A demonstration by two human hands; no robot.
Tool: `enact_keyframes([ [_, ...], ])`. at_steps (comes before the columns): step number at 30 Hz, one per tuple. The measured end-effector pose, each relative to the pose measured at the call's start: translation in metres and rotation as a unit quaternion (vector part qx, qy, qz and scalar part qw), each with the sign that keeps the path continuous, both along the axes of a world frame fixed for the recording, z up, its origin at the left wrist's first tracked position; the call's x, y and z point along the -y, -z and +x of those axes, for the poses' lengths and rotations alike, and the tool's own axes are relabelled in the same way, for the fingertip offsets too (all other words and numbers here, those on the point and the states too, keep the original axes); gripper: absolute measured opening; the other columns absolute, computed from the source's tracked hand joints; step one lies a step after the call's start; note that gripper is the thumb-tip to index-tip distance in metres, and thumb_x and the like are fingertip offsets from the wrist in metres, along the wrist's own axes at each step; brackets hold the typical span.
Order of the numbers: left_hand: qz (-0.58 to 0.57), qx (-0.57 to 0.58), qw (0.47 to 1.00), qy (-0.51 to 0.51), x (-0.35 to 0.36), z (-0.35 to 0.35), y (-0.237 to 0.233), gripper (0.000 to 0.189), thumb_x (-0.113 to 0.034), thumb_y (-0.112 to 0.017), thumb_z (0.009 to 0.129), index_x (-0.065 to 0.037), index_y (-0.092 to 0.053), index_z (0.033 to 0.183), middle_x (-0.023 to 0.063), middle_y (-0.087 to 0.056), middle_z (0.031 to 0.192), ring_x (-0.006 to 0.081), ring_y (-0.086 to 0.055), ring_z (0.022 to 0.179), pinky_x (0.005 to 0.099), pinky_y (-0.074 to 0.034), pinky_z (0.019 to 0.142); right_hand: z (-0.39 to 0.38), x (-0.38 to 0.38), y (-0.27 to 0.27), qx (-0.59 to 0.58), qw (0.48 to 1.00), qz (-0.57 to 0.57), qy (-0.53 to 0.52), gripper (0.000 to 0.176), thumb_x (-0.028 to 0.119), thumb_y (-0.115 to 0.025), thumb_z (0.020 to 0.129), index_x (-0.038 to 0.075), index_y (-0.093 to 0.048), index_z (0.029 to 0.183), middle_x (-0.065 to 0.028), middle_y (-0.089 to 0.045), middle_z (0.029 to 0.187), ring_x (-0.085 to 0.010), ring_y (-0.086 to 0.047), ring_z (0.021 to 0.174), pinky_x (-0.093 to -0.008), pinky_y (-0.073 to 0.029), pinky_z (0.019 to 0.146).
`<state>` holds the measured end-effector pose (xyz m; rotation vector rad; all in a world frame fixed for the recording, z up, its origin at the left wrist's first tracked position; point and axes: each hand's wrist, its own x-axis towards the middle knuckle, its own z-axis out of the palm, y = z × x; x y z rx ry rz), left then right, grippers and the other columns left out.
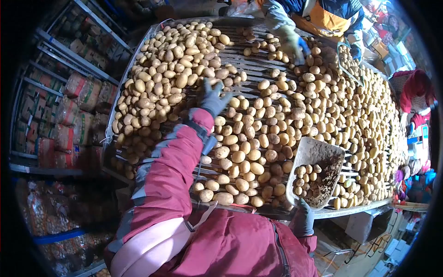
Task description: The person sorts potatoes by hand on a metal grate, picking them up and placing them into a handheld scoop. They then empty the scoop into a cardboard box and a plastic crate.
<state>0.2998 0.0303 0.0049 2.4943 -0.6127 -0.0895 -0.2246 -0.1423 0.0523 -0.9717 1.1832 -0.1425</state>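
Note:
My left hand [214, 98], in a grey glove, reaches over the slatted table [240, 67] with its fingers spread. Its fingertips are close to potatoes [210, 72] at the edge of a large heap; nothing shows in its grasp. Low in the view, my right hand [302, 219], also gloved in grey, is at the near end of a dirty, shallow scoop [333, 164]. The fingers seem closed on that end, though they are partly hidden. Several small potatoes [304, 177] and some soil lie inside the scoop, which rests on the potatoes to my right.
Across the table a co-worker's gloved hand [290, 41] reaches among the potatoes. A wire-framed basket [349, 62] holds potatoes near that person. Another person [410, 90] stands at the far right. Metal racks [69, 60] with filled net sacks [67, 111] line the left side.

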Motion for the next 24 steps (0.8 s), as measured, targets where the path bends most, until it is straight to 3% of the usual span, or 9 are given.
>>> enact_keyframes([
  [1, -0.047, 0.025, 0.997, 0.05, 0.009, -0.009, 0.015, 0.073, -0.057, -0.067, 0.087, -0.02, -0.051, 0.147, 0.0266, -0.017, 0.163, 0.0472, -0.022, 0.149, 0.0501, -0.026, 0.122, 0.011, 0.001, -0.015, -0.003, 1.0, -0.001, 0.003, 0.038, 0.043, -0.061, 0.096, 0.006, -0.065, 0.097, -0.0038, -0.06, 0.065, -0.0152, -0.056, 0.049, -0.0279, -0.042, 0.044],
  [2, 0.128, 0.053, 0.987, 0.08, 0.024, -0.036, -0.019, 0.076, -0.059, -0.067, 0.086, -0.016, -0.051, 0.146, 0.0243, -0.024, 0.16, 0.046, -0.021, 0.148, 0.0526, -0.021, 0.122, 0.017, 0.005, -0.019, -0.005, 1.0, 0.001, -0.001, 0.038, 0.043, -0.061, 0.096, 0.006, -0.065, 0.097, -0.0038, -0.06, 0.065, -0.0152, -0.056, 0.049, -0.0279, -0.042, 0.044],
  [5, 0.116, 0.147, 0.964, 0.187, 0.04, -0.071, 0.082, 0.079, -0.06, -0.068, 0.084, -0.013, -0.052, 0.146, 0.0166, -0.043, 0.151, 0.0436, -0.028, 0.143, 0.0542, -0.022, 0.121, 0.029, 0.01, -0.025, -0.038, 0.997, 0.003, -0.068, 0.036, 0.041, -0.063, 0.095, 0.005, -0.065, 0.092, -0.0036, -0.059, 0.063, -0.0149, -0.054, 0.047, -0.0286, -0.041, 0.043],
  [8, 0.034, 0.073, 0.98, 0.185, 0.019, -0.089, 0.015, 0.079, -0.058, -0.068, 0.085, -0.011, -0.05, 0.146, 0.0177, -0.042, 0.152, 0.0424, -0.028, 0.144, 0.0525, -0.023, 0.121, 0.031, 0.018, -0.017, -0.02, 0.997, 0.015, -0.076, 0.034, 0.039, -0.064, 0.094, 0.005, -0.065, 0.09, -0.0037, -0.056, 0.059, -0.0152, -0.052, 0.043, -0.0282, -0.039, 0.04],
  [13, 0.08, 0.06, 0.993, 0.062, -0.01, -0.029, -0.007, 0.079, -0.055, -0.068, 0.087, -0.008, -0.048, 0.147, 0.0197, -0.04, 0.154, 0.0403, -0.029, 0.145, 0.0497, -0.025, 0.121, 0.025, 0.025, -0.002, -0.012, 0.996, 0.051, -0.075, 0.043, 0.038, -0.054, 0.101, 0.0, -0.071, 0.111, -0.0075, -0.071, 0.092, -0.0146, -0.061, 0.07, -0.0299, -0.048, 0.061],
  [19, 0.087, 0.104, 0.972, 0.191, 0.049, -0.09, 0.022, 0.086, -0.058, -0.067, 0.087, -0.008, -0.042, 0.152, 0.0232, -0.04, 0.152, 0.0496, -0.024, 0.145, 0.054, -0.018, 0.123, 0.038, 0.026, -0.013, -0.017, 0.982, -0.112, -0.152, 0.038, 0.032, -0.054, 0.1, -0.001, -0.071, 0.111, -0.0068, -0.071, 0.1, -0.0172, -0.064, 0.089, -0.0326, -0.052, 0.074],
  [20, 0.06, 0.088, 0.972, 0.209, 0.064, -0.094, 0.028, 0.087, -0.057, -0.07, 0.085, -0.009, -0.042, 0.152, 0.0252, -0.037, 0.153, 0.0503, -0.025, 0.144, 0.0545, -0.019, 0.122, 0.045, 0.027, -0.028, -0.01, 0.998, 0.027, -0.06, 0.037, 0.03, -0.052, 0.101, 0.0, -0.071, 0.11, -0.0086, -0.071, 0.1, -0.0164, -0.065, 0.091, -0.0312, -0.052, 0.076],
  [21, 0.035, 0.066, 0.971, 0.226, 0.076, -0.101, 0.04, 0.088, -0.057, -0.072, 0.083, -0.009, -0.043, 0.151, 0.0273, -0.035, 0.153, 0.0511, -0.025, 0.144, 0.055, -0.02, 0.122, 0.047, 0.021, -0.012, 0.041, 0.998, 0.027, 0.047, 0.038, 0.033, -0.05, 0.101, 0.002, -0.071, 0.103, -0.0078, -0.07, 0.087, -0.0158, -0.065, 0.075, -0.029, -0.051, 0.064],
  [24, 0.007, 0.007, 0.96, 0.278, 0.108, -0.122, 0.032, 0.092, -0.053, -0.077, 0.08, -0.01, -0.041, 0.153, 0.0314, -0.025, 0.156, 0.0513, -0.029, 0.143, 0.0532, -0.024, 0.121, 0.016, 0.038, 0.016, 0.015, 0.978, -0.157, -0.137, 0.042, 0.04, -0.049, 0.101, 0.004, -0.069, 0.094, -0.0045, -0.06, 0.065, -0.0147, -0.054, 0.051, -0.0277, -0.04, 0.047],
])
